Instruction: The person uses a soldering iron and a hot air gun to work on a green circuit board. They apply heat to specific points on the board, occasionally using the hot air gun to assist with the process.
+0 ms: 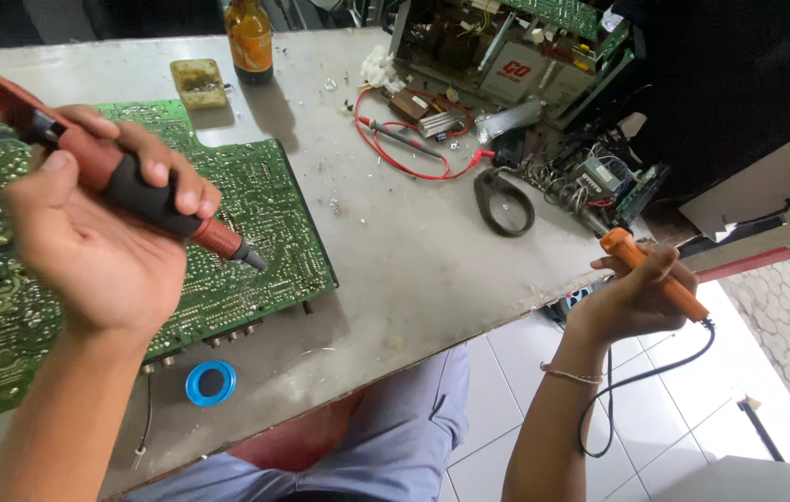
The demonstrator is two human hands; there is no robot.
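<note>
Fingers of the left hand [102,246] are closed round a desoldering pump [125,181] over the green circuit board [255,200], while a soldering iron [655,274] is gripped in the right hand [632,297]; joint heating is judged next.

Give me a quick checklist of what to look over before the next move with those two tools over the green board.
1. Left hand grips the red pump tool firmly: ok.
2. Pump tip sits over the green board, close to its surface: ok; whether it touches, cannot tell.
3. Right hand holds the orange iron: ok.
4. Iron tip in its coil stand or free: cannot tell.
5. Iron cord hangs off the table edge below the hand, not snagged: ok.
6. Board lies flat on the table: ok.
</note>
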